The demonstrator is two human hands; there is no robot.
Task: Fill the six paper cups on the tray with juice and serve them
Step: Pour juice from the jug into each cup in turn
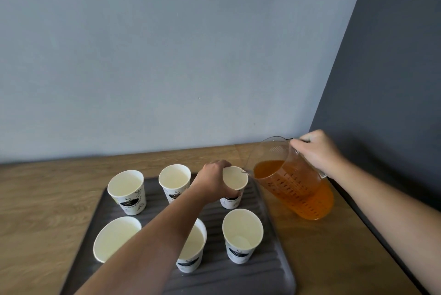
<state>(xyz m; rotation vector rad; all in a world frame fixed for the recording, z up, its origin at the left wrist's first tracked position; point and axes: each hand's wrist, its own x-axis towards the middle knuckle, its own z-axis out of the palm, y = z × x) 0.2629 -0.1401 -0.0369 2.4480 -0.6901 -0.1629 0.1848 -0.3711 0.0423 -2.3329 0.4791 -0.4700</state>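
Observation:
Several white paper cups stand in two rows on a dark grey ridged tray (267, 270); all look empty. My left hand (212, 181) grips the far right cup (236, 178) by its side, near the rim. My right hand (315, 151) holds the handle of a clear measuring jug (293, 189) of orange juice, tilted with its spout touching that cup's rim. No juice is seen flowing. The other far cups (126, 190) (174, 178) and the near right cup (242, 232) stand free. My left forearm partly hides the near middle cup (193, 247) and the near left cup (112, 239).
The tray lies on a wooden table (47, 211) set against a pale blue wall, with a dark wall on the right. The table's right edge (372, 230) runs close beside the jug.

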